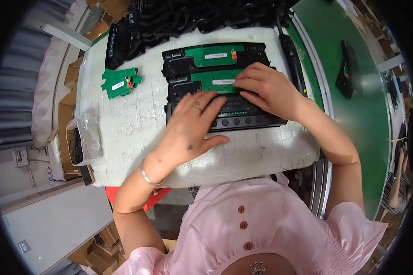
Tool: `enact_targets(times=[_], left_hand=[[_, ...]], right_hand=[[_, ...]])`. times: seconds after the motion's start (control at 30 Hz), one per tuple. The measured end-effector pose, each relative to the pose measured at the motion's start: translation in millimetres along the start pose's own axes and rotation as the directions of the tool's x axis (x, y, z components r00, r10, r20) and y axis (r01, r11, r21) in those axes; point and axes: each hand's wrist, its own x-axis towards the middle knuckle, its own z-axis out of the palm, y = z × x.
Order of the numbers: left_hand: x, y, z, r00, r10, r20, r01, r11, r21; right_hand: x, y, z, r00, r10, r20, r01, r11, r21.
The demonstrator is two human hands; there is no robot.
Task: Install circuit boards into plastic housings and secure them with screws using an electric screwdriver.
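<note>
Three black plastic housings lie in a row on the padded work surface. The far housing (174, 66) and the middle one (179, 88) each hold a green circuit board; the near housing (266, 120) shows a line of round buttons. My left hand (190, 121) rests over the left part of the near and middle housings, fingers stretched and thumb spread, a ring on one finger. My right hand (270, 90) is bent over the middle circuit board (215, 78), its fingers closed together at the board's right end. The fingertips partly hide that end.
A small stack of green circuit boards (120, 83) lies at left. Many black housings (183, 16) are piled at the far edge. An open plastic bag (85, 140) with small dark parts stands at left. On the green bench (326, 27) at right lies another black part (348, 71).
</note>
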Motion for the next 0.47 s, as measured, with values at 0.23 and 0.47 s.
enact_targets(times=[0.23,0.47], left_hand=[[-7.4,11.7,12.1,1.000,-0.023,-0.009,0.022,0.998,-0.062],[-5.0,4.7,11.4,0.999,0.035,0.030,-0.034,0.999,-0.023]], right_hand=[[22.4,7.6,3.0,0.990,-0.046,0.134,0.061,0.992,-0.111],[50.7,29.4,-15.8,0.999,0.019,-0.051,-0.027,0.989,-0.148]])
